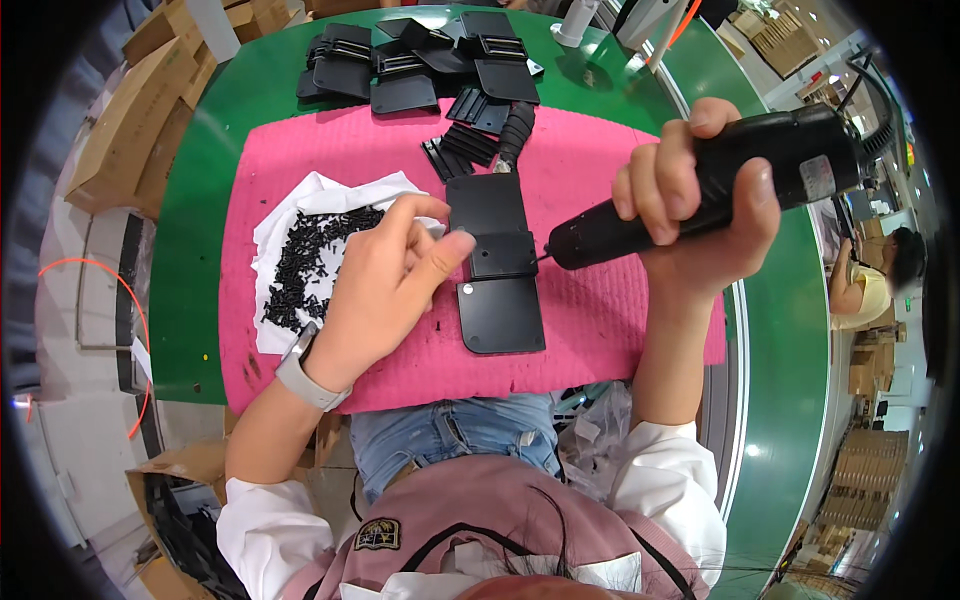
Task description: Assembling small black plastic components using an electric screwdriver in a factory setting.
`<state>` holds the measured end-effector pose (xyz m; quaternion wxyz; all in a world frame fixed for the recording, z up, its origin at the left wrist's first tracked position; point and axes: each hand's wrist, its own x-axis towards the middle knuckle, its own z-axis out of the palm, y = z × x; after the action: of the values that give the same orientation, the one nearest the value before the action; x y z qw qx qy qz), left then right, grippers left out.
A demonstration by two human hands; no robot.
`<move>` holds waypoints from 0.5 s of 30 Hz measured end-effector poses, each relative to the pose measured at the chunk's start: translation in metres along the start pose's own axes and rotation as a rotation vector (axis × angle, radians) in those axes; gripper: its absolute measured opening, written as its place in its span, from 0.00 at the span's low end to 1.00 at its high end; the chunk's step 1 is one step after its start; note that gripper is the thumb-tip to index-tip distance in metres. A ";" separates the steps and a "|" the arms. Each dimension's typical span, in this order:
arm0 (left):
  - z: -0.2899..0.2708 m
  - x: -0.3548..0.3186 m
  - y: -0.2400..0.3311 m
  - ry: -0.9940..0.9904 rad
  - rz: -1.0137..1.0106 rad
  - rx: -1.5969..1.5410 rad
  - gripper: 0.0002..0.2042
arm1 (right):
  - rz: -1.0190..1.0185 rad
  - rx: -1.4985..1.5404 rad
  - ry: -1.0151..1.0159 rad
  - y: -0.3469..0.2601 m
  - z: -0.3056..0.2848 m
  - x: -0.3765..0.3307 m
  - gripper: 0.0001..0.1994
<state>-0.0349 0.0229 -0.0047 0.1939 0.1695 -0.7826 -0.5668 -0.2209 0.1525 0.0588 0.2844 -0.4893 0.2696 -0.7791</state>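
My right hand grips a black electric screwdriver, its tip at the right edge of a black hinged plastic part lying on a pink mat. My left hand rests on the mat with its thumb and fingertips pressed against the part's left edge, at its middle block. A grey watch sits on that wrist. Left of this hand, a heap of small black screws lies on a white cloth.
A pile of similar black parts lies at the far end of the green table, with several smaller ribbed pieces on the mat. Cardboard boxes stand to the left. Another person sits far right.
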 end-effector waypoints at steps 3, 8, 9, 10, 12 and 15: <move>0.003 0.000 -0.005 0.011 -0.136 0.008 0.20 | 0.028 -0.204 -0.071 0.003 -0.002 -0.004 0.20; 0.008 0.004 -0.005 -0.169 -0.258 -0.076 0.20 | 0.037 -0.220 -0.096 0.007 -0.001 -0.004 0.20; 0.008 0.006 -0.005 -0.168 -0.260 -0.075 0.20 | 0.040 -0.241 -0.076 0.008 0.001 -0.004 0.19; 0.009 0.007 -0.004 -0.165 -0.280 -0.111 0.20 | 0.043 -0.261 -0.056 0.010 0.003 -0.004 0.18; 0.011 0.010 -0.004 -0.164 -0.303 -0.147 0.21 | 0.105 -0.327 -0.031 0.008 0.008 -0.001 0.16; 0.014 0.013 -0.009 -0.172 -0.356 -0.156 0.21 | 0.186 -0.423 -0.027 0.009 0.013 0.008 0.13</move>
<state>-0.0521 0.0252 -0.0159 0.0359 0.2405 -0.7078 -0.6633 -0.2100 0.1389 0.0619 0.2496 -0.5213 0.4669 -0.6693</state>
